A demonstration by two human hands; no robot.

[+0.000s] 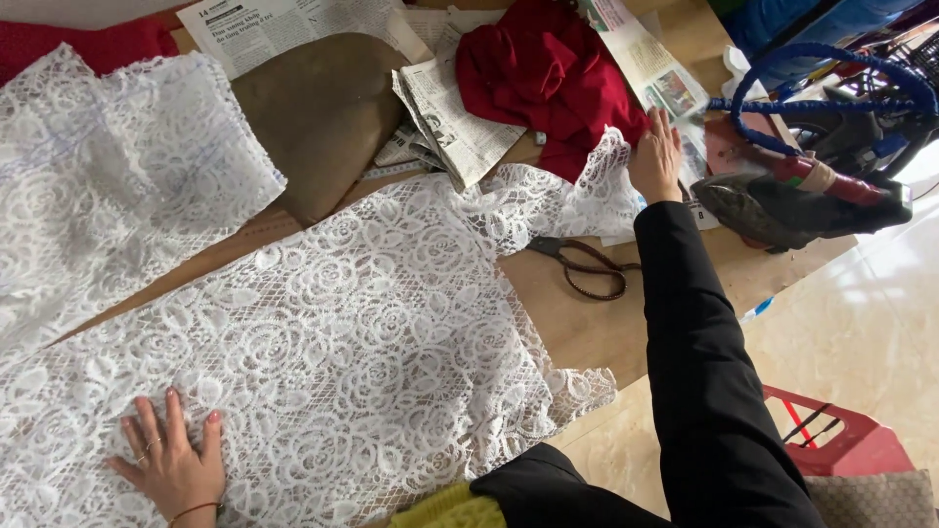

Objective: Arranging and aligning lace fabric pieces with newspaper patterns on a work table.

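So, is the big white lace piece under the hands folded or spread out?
Spread out: the white lace lies flat in one layer across the table, left hand pressing it, right hand at its far corner.

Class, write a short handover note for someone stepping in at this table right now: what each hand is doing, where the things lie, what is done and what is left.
Left hand: flat, fingers spread, pressing the white lace on the table.
Right hand: stretched out, palm on the lace's far corner beside the red cloth.
Scissors: closed, lying untouched beside the lace.
Iron: parked at the table's right end.
Done: lace spread out.
Left: far corner still rumpled.
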